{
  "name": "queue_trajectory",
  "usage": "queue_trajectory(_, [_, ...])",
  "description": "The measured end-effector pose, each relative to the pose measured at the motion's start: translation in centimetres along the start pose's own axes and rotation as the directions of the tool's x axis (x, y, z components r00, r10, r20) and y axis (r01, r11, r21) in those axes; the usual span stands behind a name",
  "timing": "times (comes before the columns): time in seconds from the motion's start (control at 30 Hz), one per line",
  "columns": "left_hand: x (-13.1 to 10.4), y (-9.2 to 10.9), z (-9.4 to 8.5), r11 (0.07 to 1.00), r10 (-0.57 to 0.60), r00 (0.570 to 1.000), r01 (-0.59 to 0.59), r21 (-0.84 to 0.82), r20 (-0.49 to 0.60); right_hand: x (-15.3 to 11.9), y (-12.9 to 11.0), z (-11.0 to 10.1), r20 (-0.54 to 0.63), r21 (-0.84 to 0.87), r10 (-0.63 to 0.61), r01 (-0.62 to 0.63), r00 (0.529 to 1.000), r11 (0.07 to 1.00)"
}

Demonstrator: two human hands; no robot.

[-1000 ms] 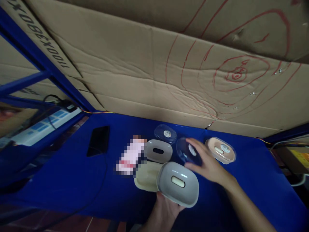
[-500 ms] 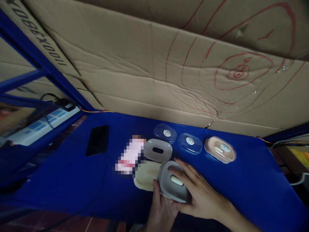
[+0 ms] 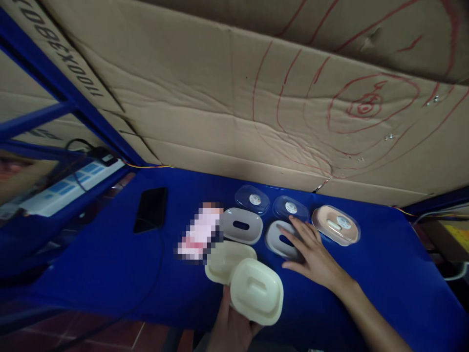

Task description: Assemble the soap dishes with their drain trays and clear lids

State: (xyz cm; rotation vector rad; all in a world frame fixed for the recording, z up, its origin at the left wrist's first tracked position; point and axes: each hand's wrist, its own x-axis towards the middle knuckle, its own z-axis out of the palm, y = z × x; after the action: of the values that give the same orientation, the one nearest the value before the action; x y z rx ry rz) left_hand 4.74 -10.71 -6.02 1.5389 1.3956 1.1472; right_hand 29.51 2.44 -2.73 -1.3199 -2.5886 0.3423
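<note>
My left hand (image 3: 236, 325) is closed on a cream oval plastic dish (image 3: 256, 293), which has a raised bar in its middle. Behind it, a second cream dish (image 3: 229, 259) lies on the table, partly covered by the held one. My right hand (image 3: 311, 249) has its fingers spread over a grey oval insert (image 3: 275, 238) with a slot, touching or just above it. Another grey slotted insert (image 3: 242, 215) lies to the left of that one.
Two clear lids (image 3: 252, 199) with round stickers lie at the back. A pinkish lidded dish (image 3: 331, 225) stands to the right. A blurred pink item (image 3: 201, 232) and a black phone-like slab (image 3: 150, 210) with a cable lie left on the blue table (image 3: 106, 274). Cardboard (image 3: 183, 98) walls the back.
The grey insert has come off the held cream dish and is now on the table by the clear lid, under my right hand. My right hand moved away and right; my left keeps the dish.
</note>
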Motion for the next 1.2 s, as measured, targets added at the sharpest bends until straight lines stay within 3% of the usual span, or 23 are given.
queue_trajectory(0.13, [1.9,0.5,-0.3,0.996,-0.043,0.999,0.043,-0.077,0.002,-1.8,-5.2,-0.2,0.048,0.127,-0.073,0.067,0.996,0.990])
queue_trajectory(0.23, [2.9,0.2,-0.8,0.971,-0.115,0.993,0.119,-0.207,0.028,-3.5,-7.5,0.4,0.069,0.101,-0.130,0.123,0.989,0.987])
queue_trajectory(0.4, [2.3,-1.8,-1.5,0.876,-0.262,0.962,0.271,-0.398,0.078,-4.3,-6.4,1.7,0.059,-0.040,-0.125,0.128,0.990,0.991])
queue_trajectory(0.53, [1.3,-3.5,-1.0,0.661,-0.417,0.901,0.392,-0.640,0.121,-3.7,-5.2,1.5,0.099,-0.041,-0.185,0.190,0.978,0.981])
queue_trajectory(0.6, [1.3,-3.6,-0.6,0.551,-0.448,0.877,0.423,-0.720,0.172,-3.6,-3.4,0.4,0.051,-0.027,-0.164,0.165,0.985,0.986])
queue_trajectory(0.67, [1.6,-3.1,-0.2,0.494,-0.439,0.874,0.429,-0.757,0.209,-3.7,0.1,-0.9,-0.081,-0.055,-0.015,0.011,0.997,0.998])
queue_trajectory(0.77, [2.5,-1.7,0.2,0.405,-0.405,0.858,0.479,-0.779,0.317,-4.0,7.3,-2.7,-0.285,-0.110,0.294,-0.336,0.912,0.935])
queue_trajectory(0.83, [3.2,-0.8,0.5,0.327,-0.379,0.816,0.560,-0.761,0.438,-4.3,11.4,-3.2,-0.274,-0.100,0.391,-0.430,0.879,0.897])
queue_trajectory(0.9, [3.9,-0.1,1.1,0.265,-0.343,0.769,0.631,-0.730,0.540,-4.5,13.0,-3.4,-0.245,-0.079,0.410,-0.439,0.879,0.895])
queue_trajectory(0.97, [4.5,0.3,2.1,0.212,-0.305,0.738,0.669,-0.712,0.602,-4.7,11.3,-3.3,-0.281,-0.030,0.394,-0.418,0.875,0.908])
queue_trajectory(1.03, [4.9,0.6,3.5,0.137,-0.272,0.726,0.679,-0.721,0.632,-5.0,6.8,-2.9,-0.321,0.077,0.362,-0.357,0.875,0.931])
queue_trajectory(1.07, [5.0,0.8,4.3,0.091,-0.254,0.733,0.667,-0.739,0.631,-5.2,4.0,-2.8,-0.315,0.150,0.334,-0.301,0.888,0.942])
queue_trajectory(1.13, [5.1,1.6,5.7,-0.001,-0.216,0.773,0.610,-0.792,0.596,-5.6,-1.4,-2.4,-0.184,0.191,0.191,-0.155,0.964,0.969])
queue_trajectory(1.2, [5.0,2.5,6.4,-0.072,-0.185,0.822,0.535,-0.842,0.539,-5.9,-4.6,-2.3,-0.077,0.177,0.073,-0.058,0.994,0.983])
